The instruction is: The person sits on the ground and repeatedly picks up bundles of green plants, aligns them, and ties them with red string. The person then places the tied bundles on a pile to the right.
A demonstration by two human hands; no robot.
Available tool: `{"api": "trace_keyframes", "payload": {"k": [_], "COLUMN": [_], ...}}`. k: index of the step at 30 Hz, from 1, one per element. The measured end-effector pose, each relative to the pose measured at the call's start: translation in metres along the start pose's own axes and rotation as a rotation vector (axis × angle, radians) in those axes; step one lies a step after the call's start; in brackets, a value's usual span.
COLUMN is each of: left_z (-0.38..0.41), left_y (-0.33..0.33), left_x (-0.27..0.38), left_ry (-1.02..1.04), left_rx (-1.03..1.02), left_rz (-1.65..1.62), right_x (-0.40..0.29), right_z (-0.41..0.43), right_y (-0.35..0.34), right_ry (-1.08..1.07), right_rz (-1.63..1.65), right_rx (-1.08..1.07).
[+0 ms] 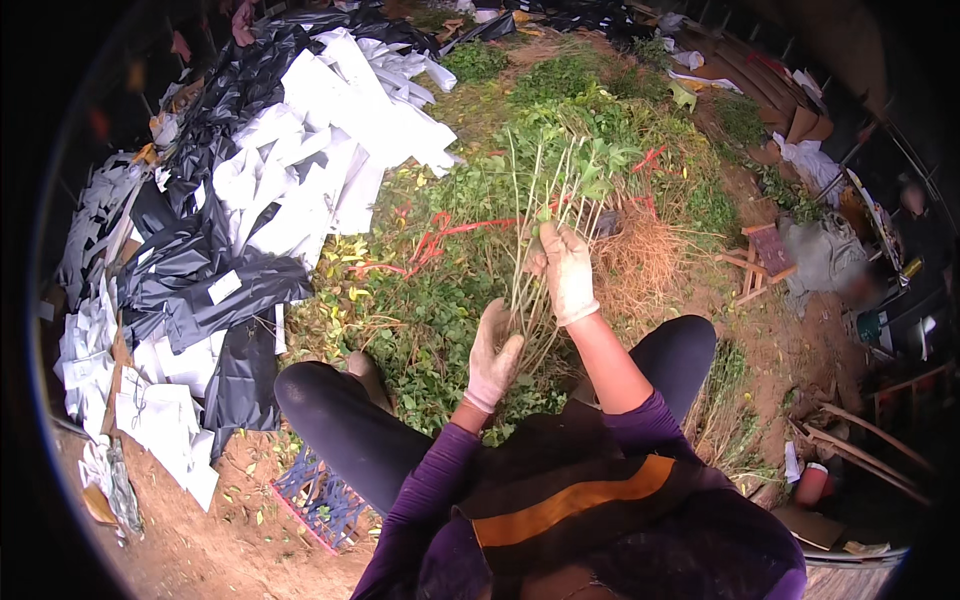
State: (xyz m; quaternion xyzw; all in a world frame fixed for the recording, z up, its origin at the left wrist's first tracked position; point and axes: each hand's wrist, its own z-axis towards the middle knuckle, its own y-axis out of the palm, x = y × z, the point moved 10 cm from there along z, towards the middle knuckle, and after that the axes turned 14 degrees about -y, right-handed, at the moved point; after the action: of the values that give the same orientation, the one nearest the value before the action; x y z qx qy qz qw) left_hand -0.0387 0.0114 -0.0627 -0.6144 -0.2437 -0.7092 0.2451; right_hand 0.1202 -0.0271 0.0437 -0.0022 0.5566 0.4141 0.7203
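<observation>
My left hand (495, 356), in a pale work glove, is around the lower part of a loose bundle of thin green plant stems (536, 187), its thumb and fingers partly apart. My right hand (564, 270), gloved too, grips the stems higher up, with a few leaves at its fingers. The stems stand fanned out, pointing away from me. Beneath and around both hands lies a heap of cut leafy plants (442, 322). Red plastic ties (427, 247) lie across it. Beyond my right hand is a bundle of brown fibrous roots (637, 262).
White sheets (352, 112) and black plastic sheeting (217, 292) are piled at the left. A small wooden stool (766, 255) stands on bare soil at the right, near a red container (811, 484) and wooden sticks (862, 450). A woven-strap seat (322, 499) is beside my left leg.
</observation>
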Motion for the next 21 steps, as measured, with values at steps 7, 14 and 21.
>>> {"api": "trace_keyframes", "payload": {"k": [7, 14, 21], "left_z": [0.048, 0.048, 0.037], "left_y": [-0.001, 0.038, 0.013], "left_x": [-0.006, 0.023, 0.042], "left_ry": [-0.257, -0.13, -0.154], "left_rx": [-0.319, -0.221, 0.089], "left_rz": [-0.231, -0.058, 0.267], "right_x": [-0.011, -0.029, -0.115], "right_z": [-0.038, -0.024, -0.016], "right_y": [0.038, 0.027, 0.046], "right_ry": [0.075, 0.02, -0.576], "right_rz": [-0.103, -0.296, -1.074], "right_rx": [-0.284, -0.325, -0.273]}}
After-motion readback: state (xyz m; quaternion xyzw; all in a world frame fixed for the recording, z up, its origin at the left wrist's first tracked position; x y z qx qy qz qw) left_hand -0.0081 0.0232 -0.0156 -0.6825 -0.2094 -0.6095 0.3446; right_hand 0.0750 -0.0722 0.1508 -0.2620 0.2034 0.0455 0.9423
